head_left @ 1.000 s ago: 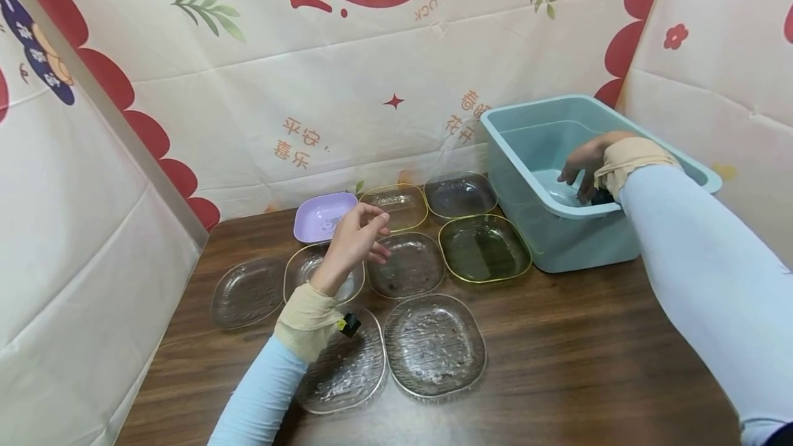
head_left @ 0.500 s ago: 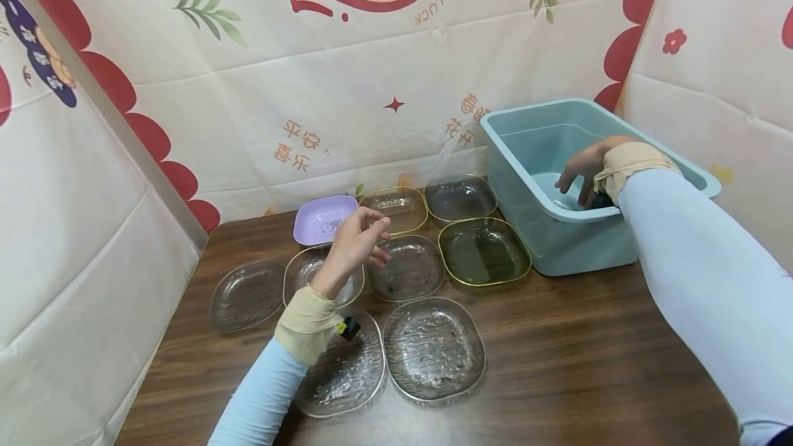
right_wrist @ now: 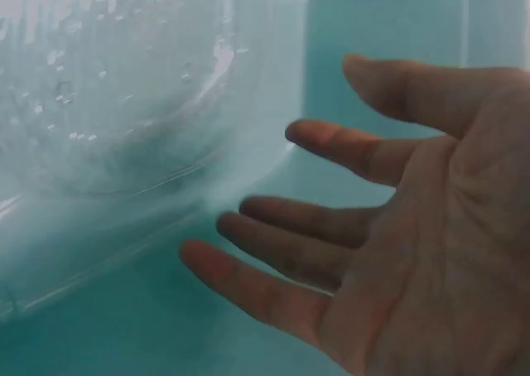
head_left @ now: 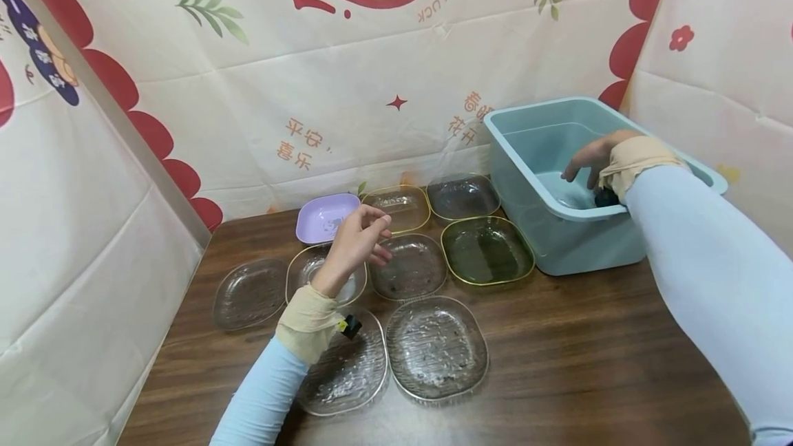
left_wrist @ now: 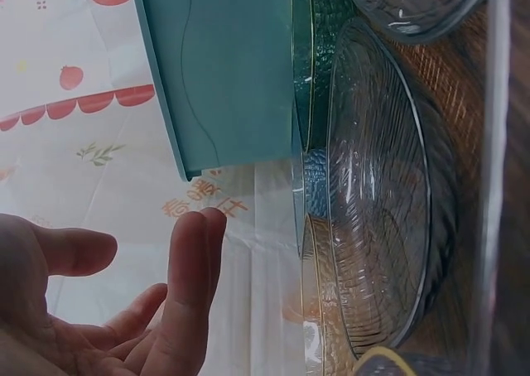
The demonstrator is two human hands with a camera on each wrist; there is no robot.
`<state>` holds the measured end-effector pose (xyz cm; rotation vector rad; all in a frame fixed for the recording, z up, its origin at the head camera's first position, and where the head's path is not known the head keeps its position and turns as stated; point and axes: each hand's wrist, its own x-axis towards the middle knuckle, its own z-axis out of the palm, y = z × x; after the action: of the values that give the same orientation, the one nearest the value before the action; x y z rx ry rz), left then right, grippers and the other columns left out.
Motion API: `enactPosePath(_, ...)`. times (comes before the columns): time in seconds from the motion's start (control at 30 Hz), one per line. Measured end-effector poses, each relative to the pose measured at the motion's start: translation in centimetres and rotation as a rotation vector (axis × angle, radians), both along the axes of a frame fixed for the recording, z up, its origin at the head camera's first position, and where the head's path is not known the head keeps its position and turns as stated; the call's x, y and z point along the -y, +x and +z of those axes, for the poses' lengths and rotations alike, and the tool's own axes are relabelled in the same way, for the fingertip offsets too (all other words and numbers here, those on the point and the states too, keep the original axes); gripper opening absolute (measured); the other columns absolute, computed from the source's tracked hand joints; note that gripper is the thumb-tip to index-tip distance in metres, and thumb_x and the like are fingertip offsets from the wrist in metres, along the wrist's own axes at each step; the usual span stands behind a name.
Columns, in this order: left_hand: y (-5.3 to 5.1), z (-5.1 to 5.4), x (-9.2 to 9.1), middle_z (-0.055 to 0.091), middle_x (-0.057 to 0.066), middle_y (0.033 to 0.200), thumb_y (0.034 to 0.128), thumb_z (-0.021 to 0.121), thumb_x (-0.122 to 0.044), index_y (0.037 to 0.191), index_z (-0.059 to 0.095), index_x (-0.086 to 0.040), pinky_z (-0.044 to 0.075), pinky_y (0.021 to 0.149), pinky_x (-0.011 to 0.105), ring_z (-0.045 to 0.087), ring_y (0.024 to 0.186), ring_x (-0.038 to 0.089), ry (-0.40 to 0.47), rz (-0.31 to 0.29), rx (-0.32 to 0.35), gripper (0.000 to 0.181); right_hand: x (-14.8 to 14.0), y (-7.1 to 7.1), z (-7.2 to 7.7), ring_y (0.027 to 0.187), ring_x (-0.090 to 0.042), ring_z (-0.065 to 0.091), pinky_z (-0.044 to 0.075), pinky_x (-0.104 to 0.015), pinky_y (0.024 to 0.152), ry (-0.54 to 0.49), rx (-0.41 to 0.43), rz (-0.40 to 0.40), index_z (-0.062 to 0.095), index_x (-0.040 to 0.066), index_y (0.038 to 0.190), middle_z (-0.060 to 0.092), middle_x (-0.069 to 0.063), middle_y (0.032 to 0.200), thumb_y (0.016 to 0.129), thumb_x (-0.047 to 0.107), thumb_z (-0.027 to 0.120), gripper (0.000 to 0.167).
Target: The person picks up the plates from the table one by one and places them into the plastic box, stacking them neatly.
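Note:
My right hand [head_left: 595, 157] is inside the blue-green plastic bin [head_left: 582, 246], fingers loosely spread and holding nothing. In the right wrist view its fingertips are close to a clear textured plate [right_wrist: 124, 86] on the bin's floor; I cannot tell whether they touch. My left hand [head_left: 354, 243] hovers over the table's plates with relaxed fingers, thumb apart from them, nothing held. Beneath or beside it are a gold-rimmed clear plate [head_left: 300, 270], partly hidden, and a greyish clear plate [head_left: 409, 270]. Behind are a purple plate [head_left: 316, 219] and an amber gold-rimmed plate [head_left: 403, 208].
A dark green gold-rimmed plate [head_left: 486, 250] and a blue-grey plate [head_left: 461, 195] stand close to the bin's left side. Clear plates lie at the far left [head_left: 248, 294] and front [head_left: 436, 346]. Printed cloth walls [head_left: 347, 88] enclose the wooden table [head_left: 576, 356].
Both hands keep nearly the same places. The head view shifts slightly; the right hand's fingers move only a little within the bin.

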<state>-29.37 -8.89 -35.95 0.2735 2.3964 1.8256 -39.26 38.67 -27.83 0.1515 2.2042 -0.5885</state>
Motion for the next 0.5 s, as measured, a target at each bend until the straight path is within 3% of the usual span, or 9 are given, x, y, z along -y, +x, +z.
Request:
enactPosePath(0.1,0.0,0.0,0.0,0.066,0.034,0.117,0.1043,0.059,-0.025,0.126,0.056,-0.004,0.065,0.055,0.039,0.072,0.056,0.022,0.000,-0.003,0.003,0.031,0.3,0.2,0.4,0.147,-0.062,0.022,0.041,-0.062,0.119,-0.023,-0.005,-0.025,0.003,-0.020,0.154,0.016,-0.047,0.158,0.103,0.049,0.052,0.099)
enactPosePath(0.23,0.1,0.3,0.1,0.066,0.034,0.117,0.1047,0.058,-0.025,0.128,0.056,-0.003,0.066,0.056,0.039,0.073,0.058,0.025,0.003,-0.002,-0.009,0.032,0.8,0.7,2.1,0.147,-0.064,0.019,0.033,-0.068,0.122,-0.039,-0.045,-0.010,0.001,-0.023,0.152,0.012,-0.052,0.155,0.105,0.045,0.047,0.095)
enactPosePath(0.37,0.3,0.5,0.2,0.065,0.034,0.117,0.1051,0.057,-0.025,0.128,0.056,-0.004,0.065,0.055,0.039,0.073,0.058,0.026,-0.002,0.005,-0.016,0.031,1.3,1.3,4.4,0.137,-0.062,0.042,0.049,-0.065,0.111,0.000,-0.207,0.012,0.007,-0.020,0.153,0.027,-0.053,0.147,0.106,0.037,0.046,0.084)
enactPosePath(0.5,0.3,0.7,0.2,0.066,0.034,0.117,0.1052,0.057,-0.025,0.127,0.057,-0.004,0.065,0.055,0.039,0.074,0.061,0.030,-0.006,0.007,-0.020,0.030,2.2,2.1,6.7,0.101,-0.043,0.068,0.065,-0.049,0.087,0.012,-0.421,-0.018,0.026,-0.022,0.146,0.056,-0.043,0.119,0.106,0.029,0.048,0.068)
